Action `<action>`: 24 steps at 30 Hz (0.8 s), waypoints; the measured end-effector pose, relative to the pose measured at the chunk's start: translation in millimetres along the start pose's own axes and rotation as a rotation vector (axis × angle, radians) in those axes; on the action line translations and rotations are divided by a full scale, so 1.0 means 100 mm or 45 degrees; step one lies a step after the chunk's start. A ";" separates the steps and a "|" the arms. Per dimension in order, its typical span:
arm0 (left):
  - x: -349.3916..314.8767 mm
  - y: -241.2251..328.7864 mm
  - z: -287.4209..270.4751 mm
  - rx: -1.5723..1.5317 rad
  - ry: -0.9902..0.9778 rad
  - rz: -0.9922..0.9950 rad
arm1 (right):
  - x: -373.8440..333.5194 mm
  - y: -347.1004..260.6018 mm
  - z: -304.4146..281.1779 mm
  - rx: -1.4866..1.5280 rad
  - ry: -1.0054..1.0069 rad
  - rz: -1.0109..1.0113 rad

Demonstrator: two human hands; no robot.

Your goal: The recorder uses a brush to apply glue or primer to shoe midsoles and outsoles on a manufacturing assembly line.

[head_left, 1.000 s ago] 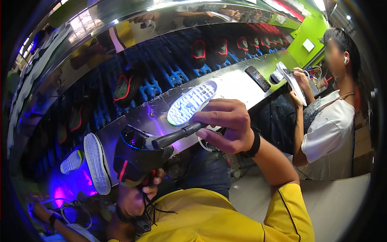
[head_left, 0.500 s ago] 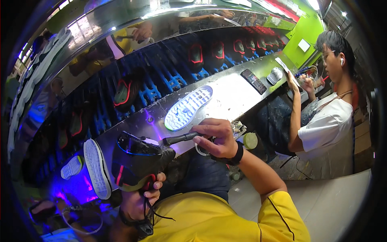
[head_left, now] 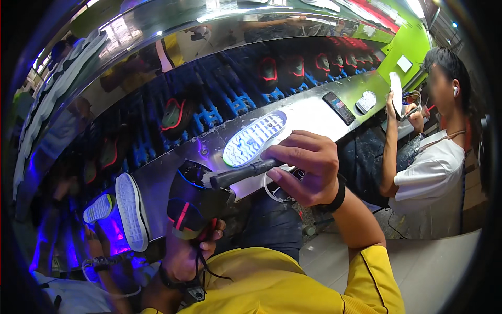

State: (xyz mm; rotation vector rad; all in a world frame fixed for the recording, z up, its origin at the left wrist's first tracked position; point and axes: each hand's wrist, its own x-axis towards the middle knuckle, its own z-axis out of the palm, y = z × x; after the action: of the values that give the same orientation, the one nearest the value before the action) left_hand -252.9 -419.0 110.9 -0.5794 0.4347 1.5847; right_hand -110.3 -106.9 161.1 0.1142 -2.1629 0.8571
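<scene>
The left hand (head_left: pixel 191 251) is closed around a black shoe with red trim (head_left: pixel 196 201) and holds it up in front of the yellow shirt (head_left: pixel 272 285), just below the metal bench (head_left: pixel 314 112). The right hand (head_left: pixel 306 167) is closed on the dark handle of a brush (head_left: pixel 243 174), and the bristle end touches the shoe at its upper edge, so the two hands stand near each other, each one clamped on its own thing. Judging from this, the brushing of the shoe is in the middle: the brush is on the shoe, but I cannot tell how much of the surface is already covered. On the bench, just above the right hand, a white sole (head_left: pixel 255 138) lies with its tread up, not joined to any shoe. At the left end of the bench, two more soles (head_left: pixel 130 209) stand under violet light. At the right end, another person in a white shirt (head_left: pixel 431 175) holds up a sole. Compared with half a second ago, the brush tip has come closer onto the shoe, and the right hand is a little higher, nearer to the white sole.
</scene>
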 end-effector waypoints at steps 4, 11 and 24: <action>-0.03 -0.03 0.10 -0.073 -0.003 -0.002 | -0.09 0.04 0.02 0.025 0.029 0.018; 0.00 -0.02 0.13 -0.036 -0.111 -0.034 | -0.60 0.26 0.20 0.041 0.013 0.275; 0.07 -0.05 -0.06 0.038 -0.029 -0.025 | -0.61 -0.04 0.17 0.177 0.194 0.330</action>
State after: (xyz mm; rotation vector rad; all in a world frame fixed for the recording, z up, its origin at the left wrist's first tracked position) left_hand -248.1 -416.0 102.3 -0.5412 0.4333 1.5620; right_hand -77.9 -132.3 112.2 -0.1615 -2.0009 1.1261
